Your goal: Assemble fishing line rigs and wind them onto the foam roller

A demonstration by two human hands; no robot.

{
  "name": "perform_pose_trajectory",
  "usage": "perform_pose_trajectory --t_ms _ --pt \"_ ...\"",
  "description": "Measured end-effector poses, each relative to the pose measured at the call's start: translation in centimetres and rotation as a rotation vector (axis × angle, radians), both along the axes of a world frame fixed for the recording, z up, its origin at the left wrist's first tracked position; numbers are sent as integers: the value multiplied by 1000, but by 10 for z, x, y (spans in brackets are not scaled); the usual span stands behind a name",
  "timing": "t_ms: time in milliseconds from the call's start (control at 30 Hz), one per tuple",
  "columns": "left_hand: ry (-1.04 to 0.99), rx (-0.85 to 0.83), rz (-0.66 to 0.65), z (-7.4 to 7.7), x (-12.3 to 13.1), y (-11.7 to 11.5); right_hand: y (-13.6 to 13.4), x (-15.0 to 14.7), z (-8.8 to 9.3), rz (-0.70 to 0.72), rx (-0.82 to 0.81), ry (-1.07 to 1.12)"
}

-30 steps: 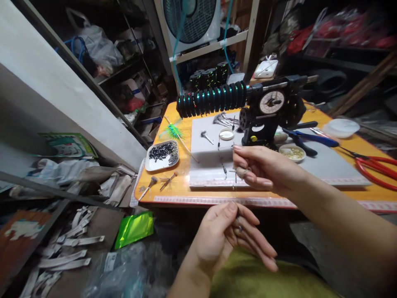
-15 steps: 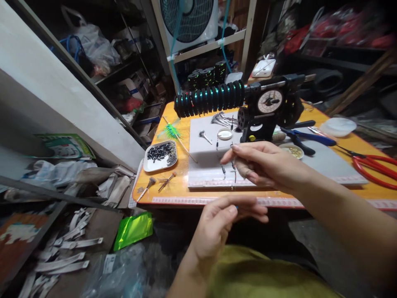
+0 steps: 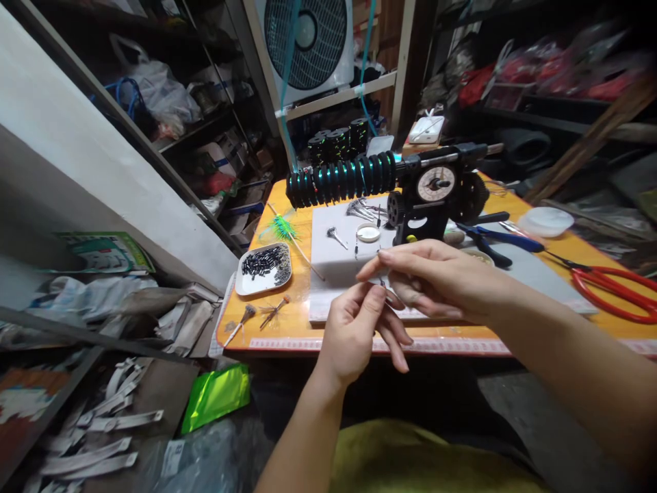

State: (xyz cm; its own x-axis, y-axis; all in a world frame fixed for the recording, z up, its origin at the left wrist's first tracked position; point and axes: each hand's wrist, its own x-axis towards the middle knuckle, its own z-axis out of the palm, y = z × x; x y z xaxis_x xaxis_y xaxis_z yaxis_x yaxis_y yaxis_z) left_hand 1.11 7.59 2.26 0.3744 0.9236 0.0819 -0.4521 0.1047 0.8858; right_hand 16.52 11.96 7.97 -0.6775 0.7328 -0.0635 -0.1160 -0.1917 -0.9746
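My left hand [image 3: 359, 332] is raised at the front edge of the orange table [image 3: 287, 329], thumb and forefinger pinched on a small dark piece I cannot make out. My right hand [image 3: 431, 277] hovers just above and right of it, fingers curled, fingertips meeting the left hand's pinch over the white mat [image 3: 339, 257]. Behind the hands stands a black winding machine [image 3: 431, 195] with a dial and a row of black spools [image 3: 341, 179] on its shaft.
A white tray of small black pieces [image 3: 264, 263] lies at the table's left. A green feathered lure [image 3: 282, 226], blue pliers [image 3: 495, 239], red scissors [image 3: 610, 287] and small dishes lie around the mat. Clutter, bags and a green packet [image 3: 215, 397] cover the floor at left. A fan [image 3: 305, 38] stands behind.
My left hand rose from my lap to meet the right hand above the mat's front edge. The right hand dropped slightly and shifted left. The view tilted a little.
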Motion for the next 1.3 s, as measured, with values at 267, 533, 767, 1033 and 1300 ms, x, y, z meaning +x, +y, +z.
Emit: perform_pose_trajectory --t_ms 267,533,767,1033,1300 --pt "-198 -53 133 -15 13 -21 -6 -20 -4 -153 -490 218" --pt "-300 -155 106 -18 10 -34 -6 -26 -3 -226 -475 184" --pt "-391 -229 57 -27 10 -47 -6 -23 -4 -228 -464 157" --pt "-474 -285 49 -29 10 -58 -4 -23 -9 -198 -453 165" --pt "-490 -333 58 -36 9 -65 -3 -19 -13 -156 -406 177"
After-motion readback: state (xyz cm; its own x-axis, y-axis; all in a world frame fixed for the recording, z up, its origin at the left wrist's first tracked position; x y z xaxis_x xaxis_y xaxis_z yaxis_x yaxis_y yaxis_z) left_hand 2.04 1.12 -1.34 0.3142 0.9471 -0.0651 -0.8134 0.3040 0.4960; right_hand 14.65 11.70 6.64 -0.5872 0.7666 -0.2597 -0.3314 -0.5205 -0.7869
